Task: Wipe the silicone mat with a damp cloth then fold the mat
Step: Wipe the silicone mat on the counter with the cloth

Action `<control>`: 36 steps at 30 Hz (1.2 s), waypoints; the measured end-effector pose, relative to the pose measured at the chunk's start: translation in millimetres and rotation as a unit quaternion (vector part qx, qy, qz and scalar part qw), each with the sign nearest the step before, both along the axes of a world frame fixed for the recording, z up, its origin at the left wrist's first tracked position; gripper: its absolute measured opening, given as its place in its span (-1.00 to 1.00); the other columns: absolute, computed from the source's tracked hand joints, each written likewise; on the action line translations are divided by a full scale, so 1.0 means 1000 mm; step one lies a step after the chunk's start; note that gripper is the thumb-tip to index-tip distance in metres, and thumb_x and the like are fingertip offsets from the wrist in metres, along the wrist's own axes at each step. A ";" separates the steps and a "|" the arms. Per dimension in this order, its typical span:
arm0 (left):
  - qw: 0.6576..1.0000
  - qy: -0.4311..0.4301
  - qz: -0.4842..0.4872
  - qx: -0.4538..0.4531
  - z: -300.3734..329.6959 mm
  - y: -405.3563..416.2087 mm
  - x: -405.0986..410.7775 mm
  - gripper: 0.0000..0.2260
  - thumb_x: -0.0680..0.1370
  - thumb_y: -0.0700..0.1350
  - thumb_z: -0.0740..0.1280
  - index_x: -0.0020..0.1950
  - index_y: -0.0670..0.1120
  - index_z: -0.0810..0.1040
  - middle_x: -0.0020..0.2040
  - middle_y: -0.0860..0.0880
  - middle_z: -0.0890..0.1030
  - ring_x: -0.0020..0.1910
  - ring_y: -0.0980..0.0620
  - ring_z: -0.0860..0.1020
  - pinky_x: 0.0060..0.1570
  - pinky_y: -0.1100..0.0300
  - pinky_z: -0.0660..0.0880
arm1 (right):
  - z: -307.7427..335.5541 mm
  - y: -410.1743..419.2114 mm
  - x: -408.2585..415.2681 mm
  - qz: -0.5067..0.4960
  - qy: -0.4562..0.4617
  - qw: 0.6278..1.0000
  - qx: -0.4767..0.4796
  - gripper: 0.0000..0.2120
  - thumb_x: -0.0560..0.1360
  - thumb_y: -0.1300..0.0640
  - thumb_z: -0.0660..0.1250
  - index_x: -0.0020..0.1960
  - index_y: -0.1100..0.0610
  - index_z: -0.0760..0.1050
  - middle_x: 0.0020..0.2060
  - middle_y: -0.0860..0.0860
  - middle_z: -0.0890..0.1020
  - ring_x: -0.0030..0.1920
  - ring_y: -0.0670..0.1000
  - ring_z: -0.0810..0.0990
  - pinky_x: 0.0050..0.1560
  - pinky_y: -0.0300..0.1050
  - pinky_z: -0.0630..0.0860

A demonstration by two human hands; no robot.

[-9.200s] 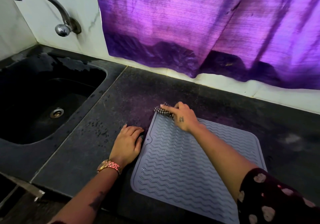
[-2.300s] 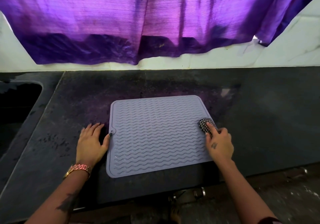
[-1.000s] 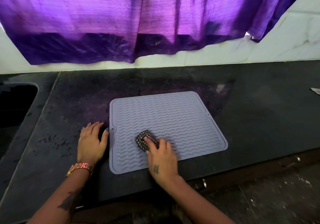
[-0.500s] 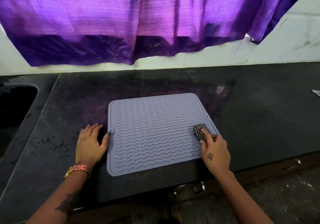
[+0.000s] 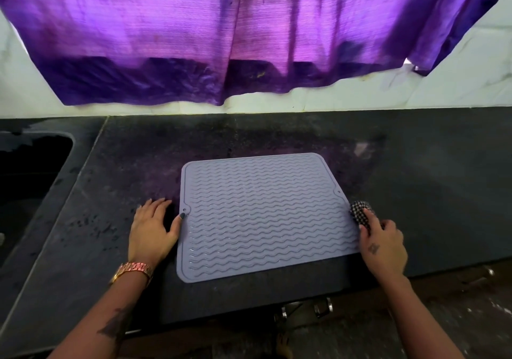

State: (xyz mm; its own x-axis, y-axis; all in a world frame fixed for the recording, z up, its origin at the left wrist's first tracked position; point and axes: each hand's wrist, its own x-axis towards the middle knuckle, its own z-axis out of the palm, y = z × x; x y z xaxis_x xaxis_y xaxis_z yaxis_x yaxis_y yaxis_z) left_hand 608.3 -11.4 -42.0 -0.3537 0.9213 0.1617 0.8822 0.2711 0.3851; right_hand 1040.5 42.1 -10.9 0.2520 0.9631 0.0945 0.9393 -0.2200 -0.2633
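Observation:
A grey silicone mat (image 5: 263, 214) with wavy ridges lies flat on the dark stone counter (image 5: 415, 170). My left hand (image 5: 152, 228) rests flat on the counter beside the mat's left edge, its thumb tip touching the small tab there. My right hand (image 5: 383, 243) holds a small black-and-white checked cloth (image 5: 358, 214) bunched under its fingers at the mat's right edge, partly off the mat and on the counter.
A black sink (image 5: 27, 181) is set into the counter at the far left. A purple curtain (image 5: 221, 34) hangs over the white wall behind. The counter's front edge runs just below the mat, with the floor (image 5: 415, 317) beyond it.
My right hand has swept the cloth from the mat's lower middle to the right and on to the mat's right edge. My left hand has stayed in place.

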 end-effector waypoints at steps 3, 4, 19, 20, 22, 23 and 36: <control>1.000 0.000 0.001 -0.003 0.000 0.000 0.000 -0.44 0.46 0.15 0.13 0.32 -0.16 0.47 0.33 -0.18 0.48 0.40 -0.19 0.31 0.46 -0.08 0.12 | 0.005 0.005 0.011 -0.017 0.029 0.999 0.039 -0.55 0.54 0.08 0.24 0.41 0.08 0.32 0.14 0.28 0.45 0.08 0.31 0.43 -0.02 0.12 0.45; 1.000 0.000 0.000 -0.003 0.000 0.000 0.000 -0.44 0.46 0.15 0.13 0.32 -0.16 0.47 0.33 -0.18 0.48 0.40 -0.19 0.31 0.46 -0.08 0.12 | 0.007 0.006 0.013 -0.021 0.050 0.996 0.071 -0.53 0.53 0.11 0.27 0.42 0.12 0.31 0.14 0.31 0.47 0.08 0.33 0.44 0.00 0.14 0.45; 1.000 -0.001 0.005 -0.005 0.005 0.000 0.003 -0.44 0.45 0.14 0.13 0.32 -0.17 0.47 0.33 -0.16 0.48 0.40 -0.18 0.31 0.45 -0.08 0.13 | 0.061 0.030 -0.046 -0.065 0.866 0.465 -0.171 -0.69 0.40 0.16 0.30 0.09 0.29 0.44 0.01 0.26 0.58 0.09 0.27 0.57 0.05 0.23 0.51; 1.000 -0.002 0.005 -0.004 0.005 0.000 0.004 -0.44 0.45 0.14 0.13 0.31 -0.17 0.47 0.33 -0.16 0.48 0.40 -0.18 0.31 0.46 -0.08 0.13 | 0.062 0.030 -0.050 -0.054 0.866 0.463 -0.183 -0.67 0.43 0.16 0.28 0.14 0.30 0.42 0.07 0.28 0.57 0.13 0.29 0.55 0.08 0.26 0.49; 1.000 -0.005 0.005 -0.003 0.005 0.000 0.004 -0.44 0.45 0.14 0.14 0.32 -0.17 0.47 0.33 -0.16 0.48 0.41 -0.18 0.31 0.46 -0.07 0.12 | 0.063 0.030 -0.057 -0.009 0.858 0.467 -0.213 -0.69 0.43 0.15 0.26 0.12 0.27 0.44 0.04 0.23 0.62 0.01 0.18 0.64 -0.04 0.17 0.58; 1.000 -0.006 0.006 -0.003 0.006 0.000 0.004 -0.44 0.46 0.14 0.14 0.32 -0.17 0.47 0.33 -0.16 0.48 0.41 -0.18 0.30 0.46 -0.07 0.12 | 0.063 0.030 -0.062 0.011 0.849 0.476 -0.229 -0.73 0.42 0.15 0.26 0.07 0.25 0.46 -0.05 0.17 0.65 -0.14 0.10 0.67 -0.18 0.06 0.63; 1.000 -0.005 0.015 0.005 0.005 0.003 0.004 -0.30 0.41 0.28 -0.03 0.30 -0.14 0.49 0.32 -0.12 0.49 0.41 -0.15 0.30 0.46 -0.04 0.12 | 0.049 0.020 -0.123 0.113 0.785 0.443 -0.417 -0.64 0.49 0.05 0.18 0.24 0.12 0.44 -0.05 0.19 0.62 -0.10 0.26 0.63 0.02 0.45 0.42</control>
